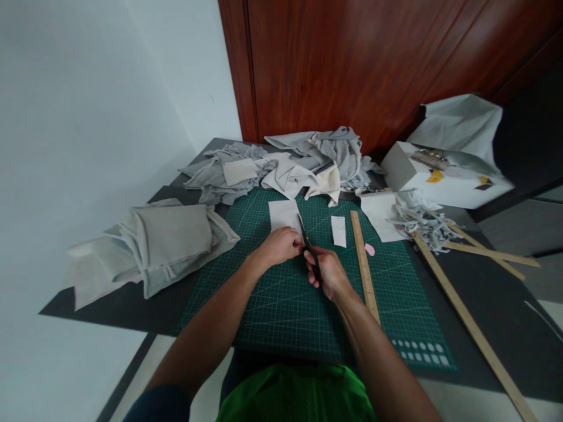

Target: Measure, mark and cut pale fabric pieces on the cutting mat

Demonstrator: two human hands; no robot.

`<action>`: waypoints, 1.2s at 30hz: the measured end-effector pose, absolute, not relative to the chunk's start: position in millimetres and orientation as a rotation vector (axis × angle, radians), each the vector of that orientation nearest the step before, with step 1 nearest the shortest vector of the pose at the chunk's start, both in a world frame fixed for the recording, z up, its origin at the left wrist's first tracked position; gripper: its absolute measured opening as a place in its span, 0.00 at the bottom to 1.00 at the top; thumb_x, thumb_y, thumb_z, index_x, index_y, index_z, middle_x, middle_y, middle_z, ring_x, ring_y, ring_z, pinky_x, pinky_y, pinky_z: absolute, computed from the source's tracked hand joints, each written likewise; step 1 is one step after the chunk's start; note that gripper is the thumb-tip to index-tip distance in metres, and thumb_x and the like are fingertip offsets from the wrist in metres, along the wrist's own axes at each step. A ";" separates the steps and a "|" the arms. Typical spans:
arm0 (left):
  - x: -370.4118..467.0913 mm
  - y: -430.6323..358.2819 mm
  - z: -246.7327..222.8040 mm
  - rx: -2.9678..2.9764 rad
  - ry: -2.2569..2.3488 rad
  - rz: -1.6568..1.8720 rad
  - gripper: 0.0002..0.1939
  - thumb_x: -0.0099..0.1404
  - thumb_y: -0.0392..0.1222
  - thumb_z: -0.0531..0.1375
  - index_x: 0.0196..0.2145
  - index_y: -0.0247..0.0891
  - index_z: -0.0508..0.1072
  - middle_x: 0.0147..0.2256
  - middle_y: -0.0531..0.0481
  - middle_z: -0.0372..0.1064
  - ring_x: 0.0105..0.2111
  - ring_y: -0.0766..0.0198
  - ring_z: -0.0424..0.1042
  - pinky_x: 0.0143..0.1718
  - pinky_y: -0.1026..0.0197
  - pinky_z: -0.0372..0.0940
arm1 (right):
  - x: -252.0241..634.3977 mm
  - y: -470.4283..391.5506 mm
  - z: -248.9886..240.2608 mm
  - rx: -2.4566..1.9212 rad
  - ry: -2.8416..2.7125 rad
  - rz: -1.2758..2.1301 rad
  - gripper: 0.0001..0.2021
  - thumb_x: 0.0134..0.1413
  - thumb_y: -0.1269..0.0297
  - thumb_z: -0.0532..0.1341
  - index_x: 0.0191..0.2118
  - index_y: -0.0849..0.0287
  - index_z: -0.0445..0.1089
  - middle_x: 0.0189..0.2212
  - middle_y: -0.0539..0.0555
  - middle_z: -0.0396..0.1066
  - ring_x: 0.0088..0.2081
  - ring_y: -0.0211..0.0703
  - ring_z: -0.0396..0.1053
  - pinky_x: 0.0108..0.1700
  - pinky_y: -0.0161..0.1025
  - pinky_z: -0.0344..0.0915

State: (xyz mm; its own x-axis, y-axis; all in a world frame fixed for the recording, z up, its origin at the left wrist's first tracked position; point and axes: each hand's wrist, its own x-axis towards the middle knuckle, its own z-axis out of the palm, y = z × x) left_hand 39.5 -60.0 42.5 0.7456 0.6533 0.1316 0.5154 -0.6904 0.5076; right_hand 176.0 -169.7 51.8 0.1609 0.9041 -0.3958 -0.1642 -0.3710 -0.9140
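Black scissors [311,252] are in my right hand [326,271], its fingers wrapped round the handles. The blades point up and away, along the right edge of a pale fabric piece [282,214]. My left hand [284,245] lies at the lower edge of that piece with its fingers curled together; what they pinch is mostly hidden, but it looks like the piece's lower edge. Both hands are close together over the green cutting mat [281,310]. A small pale rectangle [338,231] lies to the right, beside a wooden ruler [364,264].
Heaped grey fabric [229,170] lines the table's back. Folded cloth [176,234] sits at left. At right are a white box [457,176], shredded scraps [420,214], a long wooden strip [470,322] and crossed sticks [497,253]. A pink piece [370,249] lies beside the ruler.
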 end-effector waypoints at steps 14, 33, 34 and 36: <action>35.1 -56.6 43.1 2.383 0.869 0.453 0.10 0.62 0.32 0.63 0.24 0.37 0.77 0.27 0.52 0.74 0.30 0.65 0.71 0.34 0.64 0.59 | 176.8 -163.2 52.1 -1.479 -0.725 1.414 0.09 0.45 0.59 0.63 0.29 0.56 0.65 0.18 0.44 0.61 0.13 0.35 0.59 0.11 0.33 0.47; 29.3 -54.6 47.5 2.236 0.943 0.412 0.08 0.62 0.35 0.62 0.27 0.36 0.81 0.26 0.52 0.76 0.27 0.66 0.71 0.30 0.64 0.58 | 178.2 -148.1 48.7 -1.473 -0.726 1.410 0.09 0.49 0.57 0.63 0.30 0.56 0.66 0.19 0.44 0.61 0.14 0.34 0.59 0.13 0.33 0.47; 29.3 -54.6 47.8 2.235 0.942 0.409 0.08 0.62 0.35 0.62 0.27 0.36 0.81 0.26 0.52 0.76 0.28 0.66 0.71 0.30 0.64 0.58 | 177.6 -147.2 48.2 -1.477 -0.727 1.401 0.09 0.49 0.58 0.63 0.30 0.56 0.66 0.19 0.44 0.61 0.14 0.34 0.58 0.12 0.33 0.46; 29.4 -54.5 48.1 2.232 0.936 0.399 0.08 0.62 0.34 0.62 0.27 0.35 0.81 0.25 0.52 0.76 0.27 0.66 0.70 0.30 0.64 0.58 | 176.7 -146.1 47.5 -1.487 -0.726 1.386 0.09 0.48 0.58 0.63 0.29 0.56 0.65 0.18 0.44 0.61 0.14 0.34 0.58 0.12 0.33 0.45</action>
